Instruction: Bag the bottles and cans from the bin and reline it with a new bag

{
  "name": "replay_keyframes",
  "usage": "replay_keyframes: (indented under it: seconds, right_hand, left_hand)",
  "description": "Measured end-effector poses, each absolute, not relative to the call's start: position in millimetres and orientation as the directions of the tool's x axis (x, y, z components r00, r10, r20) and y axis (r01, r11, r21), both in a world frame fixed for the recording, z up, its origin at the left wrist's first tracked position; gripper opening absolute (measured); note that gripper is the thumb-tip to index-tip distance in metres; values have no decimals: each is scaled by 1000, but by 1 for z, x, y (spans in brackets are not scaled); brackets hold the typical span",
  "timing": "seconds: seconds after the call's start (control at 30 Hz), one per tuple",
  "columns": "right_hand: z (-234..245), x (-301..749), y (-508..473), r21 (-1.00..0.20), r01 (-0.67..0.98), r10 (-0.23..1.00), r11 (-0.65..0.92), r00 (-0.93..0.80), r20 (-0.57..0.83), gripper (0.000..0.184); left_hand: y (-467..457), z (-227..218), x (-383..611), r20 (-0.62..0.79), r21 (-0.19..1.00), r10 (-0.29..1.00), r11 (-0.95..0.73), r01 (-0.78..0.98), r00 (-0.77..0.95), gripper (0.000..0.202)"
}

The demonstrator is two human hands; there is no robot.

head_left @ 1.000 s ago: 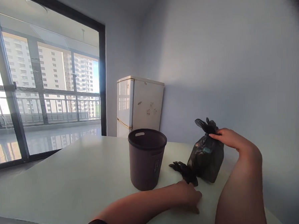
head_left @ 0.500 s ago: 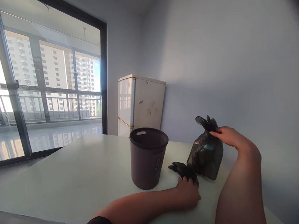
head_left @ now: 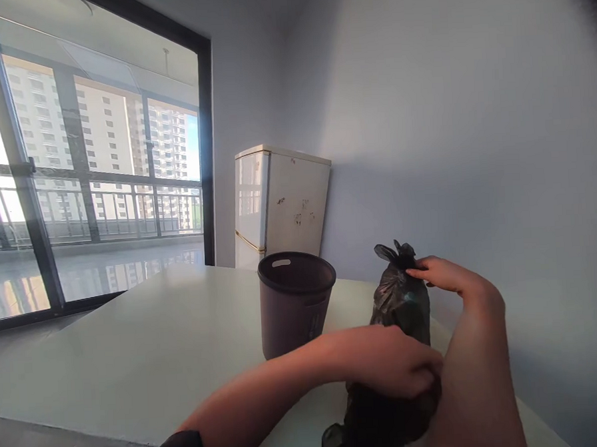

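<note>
Bag (head_left: 410, 311) stands upright, long axis near vertical, neck (head_left: 399, 263) up, right grip (head_left: 444, 274) pinching it, left grip (head_left: 398, 361) unclear.

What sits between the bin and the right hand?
In the head view, rightward from the bin: a strip of table, then the upright bag, which the right hand grips near its top.

From my end I count two hands (head_left: 403, 365), two bags (head_left: 401, 305), one bin (head_left: 291, 320) and one table (head_left: 155, 344). Beyond the table's far edge, I count one fridge (head_left: 295, 207).
</note>
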State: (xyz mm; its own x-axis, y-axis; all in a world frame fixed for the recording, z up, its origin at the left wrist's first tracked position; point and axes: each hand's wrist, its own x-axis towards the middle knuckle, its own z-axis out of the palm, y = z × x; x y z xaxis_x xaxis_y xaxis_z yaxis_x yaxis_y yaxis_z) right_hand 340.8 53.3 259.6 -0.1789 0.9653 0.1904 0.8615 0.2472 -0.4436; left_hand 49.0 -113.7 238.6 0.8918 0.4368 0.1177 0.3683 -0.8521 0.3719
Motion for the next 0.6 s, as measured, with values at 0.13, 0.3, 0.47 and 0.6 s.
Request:
replay_keyframes:
  seconds: [0.13,0.3,0.47,0.6]
  right_hand:
    - [260,329,43,-576,785,951,228,-306,-41,53]
    - [273,309,27,-602,740,911,299,-409,-50,52]
    - [284,303,12,-497,821,941,281,-338,-27,53]
    - [295,286,-17,-420,879,945,226,-93,313,66]
  left_hand:
    - [-117,282,-2,504,484,549,-819,308,667,20]
    - [-104,298,-37,747,566,620,-782,260,239,16]
    - [-93,303,-56,754,631,656,-730,264,12,11]
    - [-89,302,-69,795,586,606,-752,301,-34,9]
